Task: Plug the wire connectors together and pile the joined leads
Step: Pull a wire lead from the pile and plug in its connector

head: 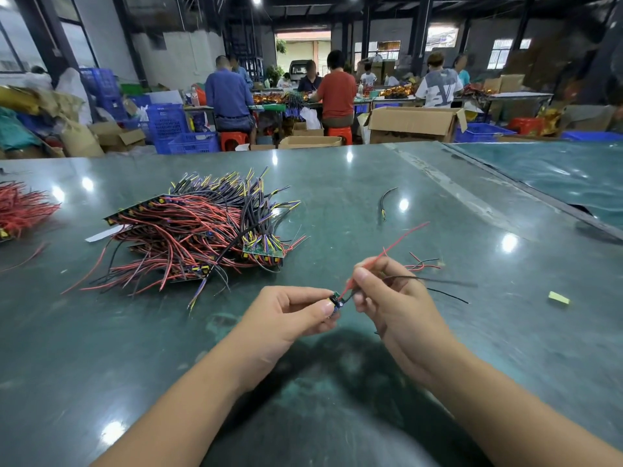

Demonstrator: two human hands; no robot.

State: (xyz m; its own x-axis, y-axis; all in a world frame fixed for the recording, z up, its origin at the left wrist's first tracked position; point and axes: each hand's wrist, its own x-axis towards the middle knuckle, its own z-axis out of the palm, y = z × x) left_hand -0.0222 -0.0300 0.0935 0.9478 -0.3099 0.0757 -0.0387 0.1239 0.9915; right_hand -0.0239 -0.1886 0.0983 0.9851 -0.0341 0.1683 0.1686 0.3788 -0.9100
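Above the green table point(337, 183), near edge: left hand point(286, 318) pinches a small green board point(334, 301); right hand point(391, 298) grip closed on the red lead point(387, 251) at the board. Pile of joined leads point(205, 230) sits left of the hands, well apart.

Left hand point(286, 315) pinches small board point(334, 302); right hand point(391, 298) pinches red wire point(387, 251).

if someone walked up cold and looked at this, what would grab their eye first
Most likely the big tangled pile of red and black leads on the green table, left of centre. Next, the two hands low in the middle: the left hand pinches a small circuit board while the right hand grips a red wire running up from it. Beyond the table, people sit working among blue crates and cardboard boxes.
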